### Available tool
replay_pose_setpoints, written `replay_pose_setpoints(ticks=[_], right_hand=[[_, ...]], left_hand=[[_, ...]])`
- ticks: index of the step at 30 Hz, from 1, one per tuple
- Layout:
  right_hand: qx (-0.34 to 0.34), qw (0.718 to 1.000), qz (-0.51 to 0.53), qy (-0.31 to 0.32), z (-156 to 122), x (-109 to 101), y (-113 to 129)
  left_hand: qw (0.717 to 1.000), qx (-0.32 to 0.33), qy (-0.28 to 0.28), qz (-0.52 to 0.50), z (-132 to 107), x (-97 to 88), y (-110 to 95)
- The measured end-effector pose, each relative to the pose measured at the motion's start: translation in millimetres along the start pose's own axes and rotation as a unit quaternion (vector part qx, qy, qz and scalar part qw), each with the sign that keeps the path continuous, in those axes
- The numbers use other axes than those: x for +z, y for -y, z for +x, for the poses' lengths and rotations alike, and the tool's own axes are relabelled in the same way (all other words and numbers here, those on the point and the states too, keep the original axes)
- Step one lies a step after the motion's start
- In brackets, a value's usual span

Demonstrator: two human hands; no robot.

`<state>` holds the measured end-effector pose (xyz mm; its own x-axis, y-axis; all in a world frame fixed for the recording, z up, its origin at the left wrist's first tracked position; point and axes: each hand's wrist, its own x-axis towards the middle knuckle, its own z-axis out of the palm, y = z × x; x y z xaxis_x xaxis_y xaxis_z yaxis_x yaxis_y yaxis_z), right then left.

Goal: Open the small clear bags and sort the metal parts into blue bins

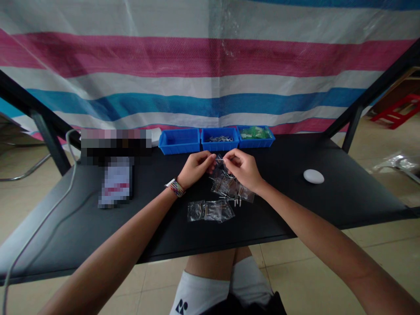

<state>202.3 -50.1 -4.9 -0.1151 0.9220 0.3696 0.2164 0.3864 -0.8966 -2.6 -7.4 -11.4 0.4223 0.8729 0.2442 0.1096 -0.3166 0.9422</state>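
We have both hands raised just above the black table (278, 175), in front of the row of blue bins, and the work in hand looks like fine handling that rewards a light touch. The thumb and forefinger of our left hand (197, 168) are pinched together at one end of a thin, pale piece (220, 159), and those of our right hand (243, 166) pinch its other end, so the piece lies roughly level between the two; whether it is metal we cannot tell for sure. Gripping near the tips, as we do here, seems right, since it leaves the middle in sight. We would do well to steady it with one hand and make small movements with the other, without squeezing hard enough to bend it. Beneath our fingers lie clear plastic bags (226, 186) and loose metal pieces (236, 201), close enough that a dragging wrist could scatter them, so both wrists are better lifted. The filled bags (211, 211) nearer our edge deserve the same care, while the middle bin (215, 146), holding more metal pieces, sits within easy reach.
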Motion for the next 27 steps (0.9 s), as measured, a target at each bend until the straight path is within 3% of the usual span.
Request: replay_pose_setpoints(ticks=[8,17,27], right_hand=[[0.005,1.000,0.014,0.000,-0.6,0.9,-7.4],[0.008,0.999,0.047,-0.011,-0.7,0.8,2.6],[0.061,0.981,0.095,-0.159,15.6,-11.4,-9.5]], left_hand=[[1.000,-0.003,-0.005,0.004,-0.5,0.8,-2.1],[1.000,-0.009,0.006,0.001,-1.0,1.6,-2.0],[1.000,-0.014,0.009,0.009,-1.2,1.7,-5.8]])
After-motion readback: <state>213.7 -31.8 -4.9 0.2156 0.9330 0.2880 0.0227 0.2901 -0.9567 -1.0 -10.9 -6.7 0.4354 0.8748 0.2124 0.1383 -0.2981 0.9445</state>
